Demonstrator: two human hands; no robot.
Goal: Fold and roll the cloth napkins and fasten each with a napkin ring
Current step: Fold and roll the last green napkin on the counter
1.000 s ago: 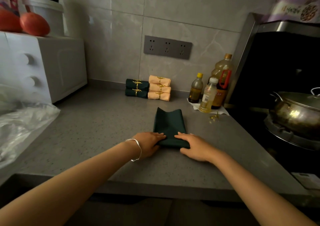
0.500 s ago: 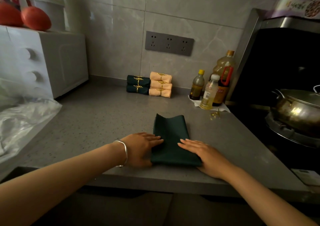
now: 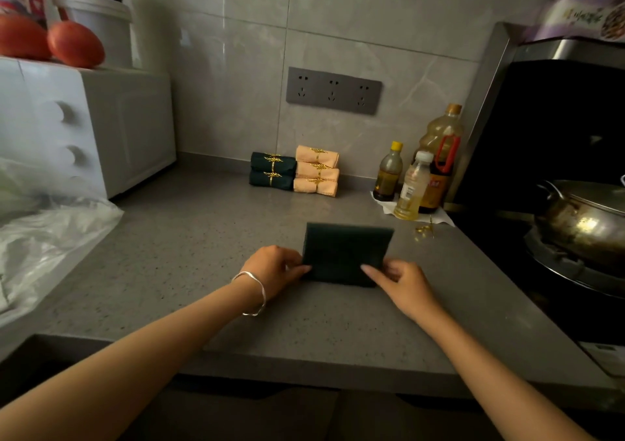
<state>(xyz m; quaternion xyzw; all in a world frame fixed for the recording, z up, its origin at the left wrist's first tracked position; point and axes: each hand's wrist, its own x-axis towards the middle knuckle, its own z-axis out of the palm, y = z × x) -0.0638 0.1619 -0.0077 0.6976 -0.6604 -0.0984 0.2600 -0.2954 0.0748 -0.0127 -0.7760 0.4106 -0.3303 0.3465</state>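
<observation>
- Compared with half a second before, both hands were moved from lying flat on the dark green napkin (image 3: 346,254) to gripping its near edge. That edge was drawn back from the counter's front, so the cloth looked shorter front to back.
- The napkin was seen at mid-frame on the grey countertop (image 3: 189,237), folded into a rectangle.
- Its lower left corner was pinched by the left hand (image 3: 275,268), fingers curled. A silver bracelet (image 3: 255,292) was worn on that wrist.
- Its lower right corner was pinched by the right hand (image 3: 402,283), between thumb and fingers.
- Finished rolls were stacked against the wall above centre: two green rolls (image 3: 272,170) touching three peach rolls (image 3: 316,175) on their right, each banded in gold.
- Loose gold napkin rings (image 3: 424,231) were noted just right of the napkin, not touching it, below the bottles (image 3: 411,187).
- A white microwave (image 3: 84,126) and a plastic bag (image 3: 50,237) were seen at left, and a metal pot (image 3: 588,220) at right.
</observation>
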